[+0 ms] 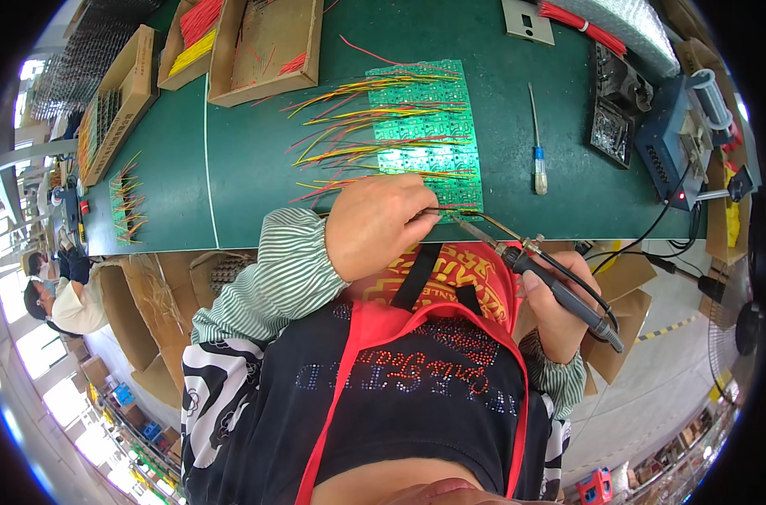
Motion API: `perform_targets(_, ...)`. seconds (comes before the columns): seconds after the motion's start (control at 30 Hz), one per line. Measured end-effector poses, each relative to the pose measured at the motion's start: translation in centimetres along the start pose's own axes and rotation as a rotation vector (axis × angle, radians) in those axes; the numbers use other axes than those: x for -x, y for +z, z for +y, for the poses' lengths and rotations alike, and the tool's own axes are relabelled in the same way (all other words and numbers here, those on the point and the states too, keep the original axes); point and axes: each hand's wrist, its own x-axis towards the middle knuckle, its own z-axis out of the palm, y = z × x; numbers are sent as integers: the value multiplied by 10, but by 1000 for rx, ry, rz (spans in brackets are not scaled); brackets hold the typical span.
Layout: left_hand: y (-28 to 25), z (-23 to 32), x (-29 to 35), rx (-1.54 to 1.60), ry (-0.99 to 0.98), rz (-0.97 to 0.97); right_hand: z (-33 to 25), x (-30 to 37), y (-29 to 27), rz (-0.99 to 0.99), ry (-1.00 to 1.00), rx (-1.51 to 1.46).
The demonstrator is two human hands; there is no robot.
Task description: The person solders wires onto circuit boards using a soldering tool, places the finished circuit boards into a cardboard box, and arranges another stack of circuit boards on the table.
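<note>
Panel of green circuit boards (421, 126) lies flat on the green table (261, 168), reaching close to its near edge, with red and yellow wires (349, 150) fanning out leftward. The left hand (379, 220) covers the panel's lower left corner, thumb and forefinger pinching a thin wire (448, 209) whose other end is hidden. The right hand (555, 311) grips a soldering iron (564, 295) just beyond the table edge; most of its fingers disappear behind the handle. The iron's tip is at the panel's near edge, too small to tell whether it touches. A blue soldering station (673, 135) sits far right, and a cardboard box (126, 105) at left has blurred contents.
</note>
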Motion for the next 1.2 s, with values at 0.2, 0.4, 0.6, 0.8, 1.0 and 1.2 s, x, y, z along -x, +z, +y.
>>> perform_targets(0.2,-1,1,-1,0,1,-3,0,-3,0,-32,-3,-24)
perform_targets(0.4,-1,2,-2,1,6,-2,-1,-2,-2,-24,2,-36)
perform_targets(0.6,-1,3,-2,6,4,9,-2,2,-8,14,19,-35)
perform_targets(0.8,-17,5,1,48,-9,35,0,3,-12,36,16,-21)
perform_targets(1.0,-31,9,-5,-205,35,221,3,5,-15,68,-7,-59)
perform_targets(1.2,6,14,-13,-34,71,14,-1,4,-18,72,1,-117)
